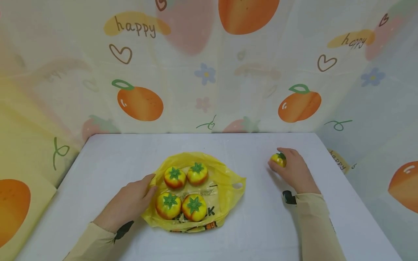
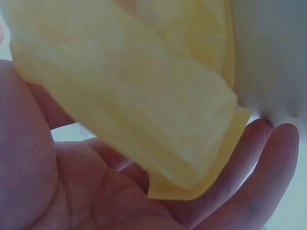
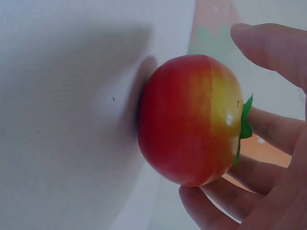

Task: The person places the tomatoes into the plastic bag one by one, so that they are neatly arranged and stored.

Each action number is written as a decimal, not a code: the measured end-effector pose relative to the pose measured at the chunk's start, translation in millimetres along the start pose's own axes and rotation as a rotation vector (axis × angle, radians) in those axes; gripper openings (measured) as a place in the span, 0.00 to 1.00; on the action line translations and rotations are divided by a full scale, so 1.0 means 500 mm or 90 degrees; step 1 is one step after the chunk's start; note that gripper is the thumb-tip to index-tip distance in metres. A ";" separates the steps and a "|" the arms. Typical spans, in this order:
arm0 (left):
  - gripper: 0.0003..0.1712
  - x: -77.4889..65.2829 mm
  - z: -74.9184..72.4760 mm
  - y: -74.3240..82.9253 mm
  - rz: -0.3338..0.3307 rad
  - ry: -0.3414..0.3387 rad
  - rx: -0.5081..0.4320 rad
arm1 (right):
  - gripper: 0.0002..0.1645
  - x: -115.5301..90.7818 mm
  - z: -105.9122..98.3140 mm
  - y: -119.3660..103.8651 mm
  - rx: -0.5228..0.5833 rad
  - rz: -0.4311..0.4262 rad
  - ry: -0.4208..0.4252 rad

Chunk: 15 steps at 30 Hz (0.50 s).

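Note:
A yellow plastic bag (image 1: 225,203) lies spread on the table, with several yellow-and-red tomatoes (image 1: 194,207) on it, their green star-shaped tops facing up. My left hand (image 1: 128,198) holds the bag's left rim, its thumb and fingertips at the edge. In the left wrist view, a fold of the bag (image 2: 158,105) hangs across the palm and covers part of the fingers. Over on the right, my right hand (image 1: 292,169) surrounds a single tomato (image 3: 192,120) resting on the table. Its fingers (image 3: 273,129) reach behind the fruit, while the thumb stands apart from it.
The white table (image 1: 251,232) carries the bag and fruit. Behind it hangs a curtain (image 1: 228,94) printed with oranges, hearts and "happy", which also covers both sides. A dark object (image 1: 289,197) sits at the right wrist, and another (image 1: 124,230) at the left.

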State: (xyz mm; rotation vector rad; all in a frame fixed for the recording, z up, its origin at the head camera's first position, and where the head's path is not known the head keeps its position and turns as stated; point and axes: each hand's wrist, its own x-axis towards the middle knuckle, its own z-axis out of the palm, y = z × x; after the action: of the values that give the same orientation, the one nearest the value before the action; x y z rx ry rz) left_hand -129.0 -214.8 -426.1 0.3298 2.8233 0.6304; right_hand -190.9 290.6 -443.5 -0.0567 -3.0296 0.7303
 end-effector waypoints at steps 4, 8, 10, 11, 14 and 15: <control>0.33 0.000 0.000 0.002 0.002 0.001 0.002 | 0.43 0.001 0.004 0.003 -0.008 0.007 -0.006; 0.32 0.000 0.001 0.003 0.004 0.006 0.004 | 0.43 0.002 0.006 0.008 -0.014 0.011 -0.009; 0.33 0.000 0.000 0.003 0.004 0.007 0.005 | 0.43 0.003 0.006 0.009 -0.017 0.014 -0.012; 0.33 0.000 0.000 0.003 0.005 0.007 0.005 | 0.43 0.003 0.005 0.009 -0.018 0.017 -0.014; 0.33 0.000 0.000 0.003 0.006 0.008 0.006 | 0.43 0.002 0.004 0.010 -0.016 0.024 -0.019; 0.33 -0.001 0.000 0.003 0.006 0.008 0.006 | 0.43 0.002 0.004 0.009 -0.016 0.025 -0.020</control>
State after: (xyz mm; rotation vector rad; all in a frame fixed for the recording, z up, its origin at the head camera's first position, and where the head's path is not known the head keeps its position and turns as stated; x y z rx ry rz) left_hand -128.2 -213.7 -425.4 0.3423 2.8390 0.6238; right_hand -192.0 293.8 -447.3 -0.1073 -3.0760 0.7033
